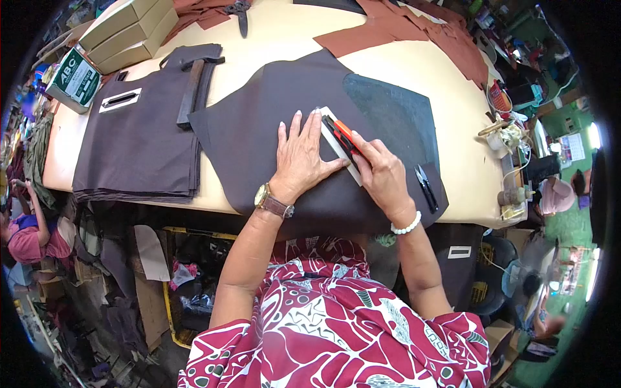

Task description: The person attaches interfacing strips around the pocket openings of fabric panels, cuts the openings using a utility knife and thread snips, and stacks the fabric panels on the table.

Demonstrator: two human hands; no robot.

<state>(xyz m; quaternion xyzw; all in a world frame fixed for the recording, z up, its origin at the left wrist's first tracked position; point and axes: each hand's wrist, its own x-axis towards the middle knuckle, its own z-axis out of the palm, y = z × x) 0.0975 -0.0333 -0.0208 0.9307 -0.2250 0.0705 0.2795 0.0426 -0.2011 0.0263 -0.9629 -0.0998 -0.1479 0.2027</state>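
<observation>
A dark brown piece of fabric or leather (252, 123) lies across the table in front of me. On it sits a narrow white strip (354, 173), slanted and partly covered by my hands. My left hand (301, 155) rests flat with its fingers stretched out, pressing the brown piece, its fingertips and thumb by the strip. In my right hand (387, 178) is a red and black cutter knife (344, 131), held along the strip. Its blade tip is too small to make out. Black-handled snips (425, 188) lie to the right of that hand.
A dark green cutting mat (404, 119) is partly under the brown piece. At left are stacked dark panels (145, 142) with a dark bar (192, 94) on them, a green-and-white box (76, 81) and cardboard boxes (126, 32). Rust-brown pieces (388, 32) lie at the back.
</observation>
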